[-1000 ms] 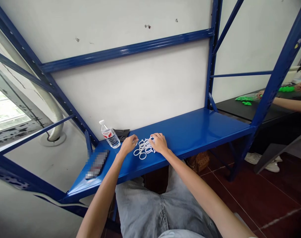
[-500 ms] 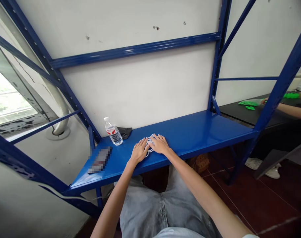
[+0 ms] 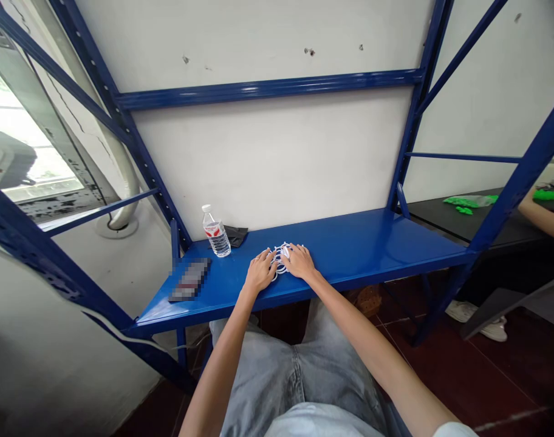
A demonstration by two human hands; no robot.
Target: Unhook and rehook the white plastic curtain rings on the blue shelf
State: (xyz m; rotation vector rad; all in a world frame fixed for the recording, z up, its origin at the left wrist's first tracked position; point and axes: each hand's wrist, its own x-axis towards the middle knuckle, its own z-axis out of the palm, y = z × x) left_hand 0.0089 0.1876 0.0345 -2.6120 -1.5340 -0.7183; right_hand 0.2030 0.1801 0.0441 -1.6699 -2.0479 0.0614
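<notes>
Several thin white loops (image 3: 280,267), a loose cluster of rings or coiled cord, lie on the blue shelf in front of me. My left hand (image 3: 260,271) rests at the cluster's left side, palm down, its fingers stretched forward and the thumb touching the loops. Over the right side lies my right hand (image 3: 299,261), fingers spread and slightly bent, with a white bit showing by the thumb and index finger. Both hands cover part of the loops, so their exact kind is hard to make out.
A water bottle (image 3: 217,232) stands at the shelf's back left, beside a black pouch-like item (image 3: 235,236). A blurred-out flat object (image 3: 190,280) lies at left. Blue posts (image 3: 407,121) frame the shelf (image 3: 363,240). At right, another person's arm (image 3: 548,215) reaches over a black table with green pieces (image 3: 468,201).
My hands have moved slightly apart and the white loops look more spread out between them. My right fingers are more bent than before. The camera view has shifted a little.
</notes>
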